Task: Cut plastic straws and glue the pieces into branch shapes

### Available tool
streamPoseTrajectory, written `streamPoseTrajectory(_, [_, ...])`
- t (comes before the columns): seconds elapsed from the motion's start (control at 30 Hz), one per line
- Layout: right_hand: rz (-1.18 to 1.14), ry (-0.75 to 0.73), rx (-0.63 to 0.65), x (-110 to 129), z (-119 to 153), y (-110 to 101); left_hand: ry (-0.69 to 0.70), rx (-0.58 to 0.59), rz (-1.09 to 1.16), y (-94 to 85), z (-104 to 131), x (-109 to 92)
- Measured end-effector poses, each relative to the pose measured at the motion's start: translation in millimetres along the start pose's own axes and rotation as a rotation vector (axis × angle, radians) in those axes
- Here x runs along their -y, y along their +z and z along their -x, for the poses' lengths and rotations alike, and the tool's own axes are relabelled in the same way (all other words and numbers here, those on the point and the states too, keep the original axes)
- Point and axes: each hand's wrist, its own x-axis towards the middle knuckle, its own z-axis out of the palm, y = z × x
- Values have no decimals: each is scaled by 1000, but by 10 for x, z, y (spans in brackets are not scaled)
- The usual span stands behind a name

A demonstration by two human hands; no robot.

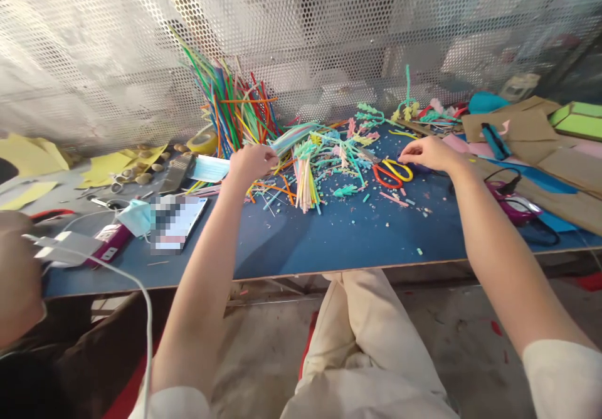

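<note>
My left hand (254, 160) is over the blue table, its fingers pressed together beside a bunch of pale strips (294, 138); whatever they grip is too small to make out. A tall heap of coloured pipe cleaners (235, 108) stands just behind it. My right hand (421, 153) is pinched near the yellow and red handles of the scissors (392, 173), and I cannot tell what lies between its fingertips. Between the hands lie a bundle of pastel stems (306, 180), fuzzy green and pink pieces (345, 149) and many small clippings.
At left are a phone (181, 224), a face mask (209, 168), a white charger (70, 246) with a cable and another person's arm (19, 275). Brown cardboard (512, 124) and a purple device (515, 206) lie at right. Perforated metal (329, 42) rises behind.
</note>
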Motion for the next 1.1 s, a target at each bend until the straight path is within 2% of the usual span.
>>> streamPoseTrajectory(0.07, [39, -1, -8, 21, 6, -8, -61, 99, -94, -22, -171, 155])
streamPoseTrajectory(0.17, [88, 2, -24, 51, 18, -26, -90, 279, -164, 44, -361, 293])
streamPoseTrajectory(0.3, [115, 8, -21, 65, 22, -42, 63, 465, -73, 193, -455, 397])
streamPoseTrajectory(0.43, [74, 15, -19, 55, 20, -36, 219, 528, -9, 305, -475, 503])
streamPoseTrajectory(0.63, [51, 18, -15, 60, 31, -38, 288, 472, 28, 434, -476, 621])
streamPoseTrajectory(0.7, [51, 24, -12, 67, 31, -38, 260, 413, 77, 455, -459, 638])
streamPoseTrajectory(0.8, [56, 21, -10, 68, 26, -28, 171, 265, 142, 441, -401, 611])
streamPoseTrajectory(0.93, [35, -6, -22, 48, 16, -16, 164, 47, 216, 317, -282, 437])
streamPoseTrajectory(1.1, [59, -16, -13, 38, 14, -35, 177, -140, 283, 94, -164, 109])
